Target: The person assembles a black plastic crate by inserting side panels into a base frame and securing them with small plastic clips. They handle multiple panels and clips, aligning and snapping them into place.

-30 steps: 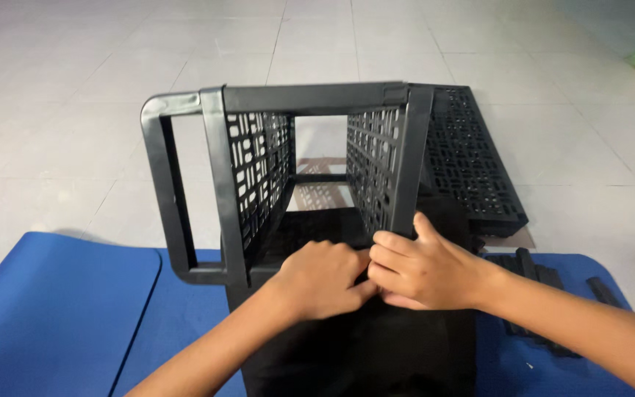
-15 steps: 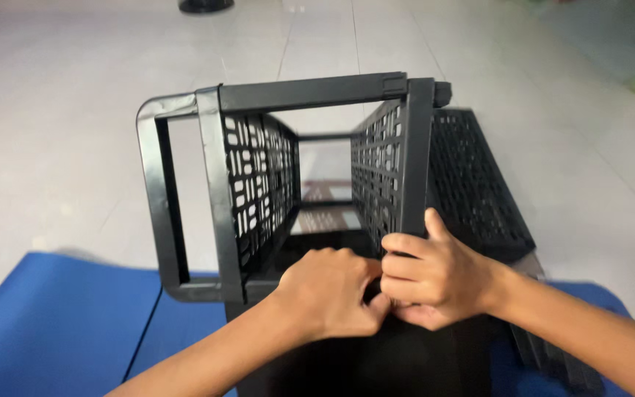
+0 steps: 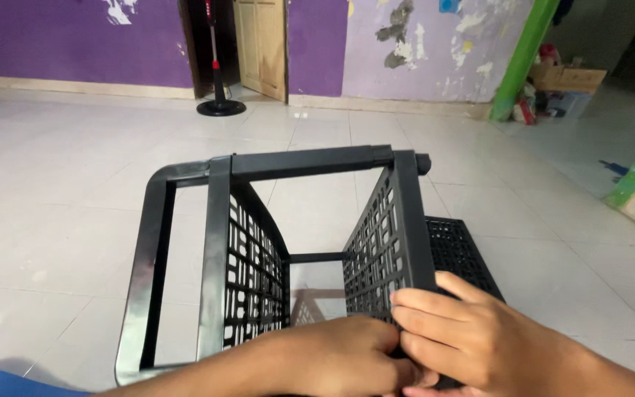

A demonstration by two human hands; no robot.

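At nine o'clock the black plastic rack frame (image 3: 214,265) begins with its rounded handle loop (image 3: 145,279), standing on the white tiled floor (image 3: 53,191) with its open end facing the camera. Two perforated side panels (image 3: 248,272) run back toward twelve o'clock, joined by a top bar (image 3: 310,159). At six o'clock the left hand (image 3: 339,360) presses against the frame's near lower edge, fingers curled narrow around something I cannot make out. Just beside it, touching, the right hand (image 3: 472,342) wraps its fingers (image 3: 424,312) about the foot of the right upright post (image 3: 409,220). A loose perforated panel (image 3: 461,254) lies at three o'clock behind that post. The frame looks light and stiff but likely flexes at its snap joints; the solid posts and bars seem better grips than the thin lattice.
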